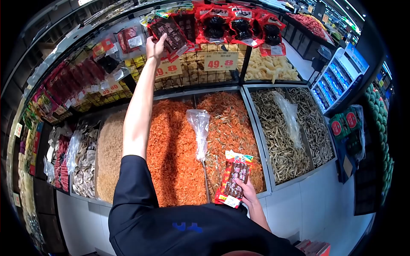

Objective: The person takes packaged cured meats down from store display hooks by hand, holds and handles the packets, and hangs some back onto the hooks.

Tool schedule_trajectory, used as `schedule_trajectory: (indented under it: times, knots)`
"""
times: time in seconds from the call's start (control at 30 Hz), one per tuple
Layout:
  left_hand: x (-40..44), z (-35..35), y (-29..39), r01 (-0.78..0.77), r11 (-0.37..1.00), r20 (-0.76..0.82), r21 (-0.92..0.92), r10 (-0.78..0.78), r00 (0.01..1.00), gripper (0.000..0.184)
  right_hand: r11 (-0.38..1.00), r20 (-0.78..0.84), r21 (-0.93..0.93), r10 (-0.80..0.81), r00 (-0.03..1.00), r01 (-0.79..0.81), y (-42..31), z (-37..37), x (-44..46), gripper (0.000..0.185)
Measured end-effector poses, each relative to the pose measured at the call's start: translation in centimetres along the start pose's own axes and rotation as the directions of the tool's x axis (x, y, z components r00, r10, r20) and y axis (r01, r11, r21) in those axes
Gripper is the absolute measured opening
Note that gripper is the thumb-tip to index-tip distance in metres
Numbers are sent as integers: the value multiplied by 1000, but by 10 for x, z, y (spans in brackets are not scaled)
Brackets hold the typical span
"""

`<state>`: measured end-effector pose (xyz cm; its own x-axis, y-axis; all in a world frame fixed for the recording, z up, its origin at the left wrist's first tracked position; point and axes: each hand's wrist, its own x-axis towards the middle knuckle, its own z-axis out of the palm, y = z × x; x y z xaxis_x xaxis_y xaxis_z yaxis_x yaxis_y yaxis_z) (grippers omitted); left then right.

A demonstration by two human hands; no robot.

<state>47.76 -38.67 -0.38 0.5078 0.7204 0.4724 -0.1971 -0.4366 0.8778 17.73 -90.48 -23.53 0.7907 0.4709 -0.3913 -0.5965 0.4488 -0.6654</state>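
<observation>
My left hand (156, 46) reaches up to the hanging rack, its thumb and fingers closed on the edge of a red packet (170, 36) with dark brown contents and pale lettering. Whether this packet still hangs from its hook I cannot tell. Lower down, close to my body, my right hand (247, 191) grips a similar red packet (237, 174). That one has a colourful top strip and a white label at its lower corner, and it is held above the bin of small orange dried shrimp (226, 111).
Red packets with round black contents (215, 26) hang right of my left hand. Price signs (221, 61) are fixed to the wire rack. Below are metal-rimmed bins of orange dried shrimp (171, 149) and small dried fish (282, 136); clear plastic bags (199, 128) lie on them.
</observation>
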Motion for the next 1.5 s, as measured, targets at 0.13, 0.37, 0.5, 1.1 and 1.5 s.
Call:
schedule_trajectory:
  times: [0.13, 0.37, 0.5, 1.1, 1.5]
  knots:
    - [-13, -7, 16, 197, 917, 216, -346, -126, 968, 45, 1000, -5, -2, 15, 1000, -15, -2, 5, -3, 41]
    - [-14, -44, 38, 54, 895, 238, -443, 59, 970, 47, 997, 10, 30, 67, 998, -67, -3, 5, -7, 55]
    - [-41, -80, 78, 18, 912, 314, -410, 122, 942, 45, 997, 30, 32, 69, 997, -70, 2, 1, -3, 53]
    - [-353, -137, 16, 573, 774, 680, -271, -267, 683, 68, 999, 116, -39, 15, 993, -11, -19, 12, 17, 61]
    - [-522, -106, -41, 779, 620, 764, -94, -457, 456, 35, 899, 62, -428, -73, 995, 93, -12, 59, 33, 48]
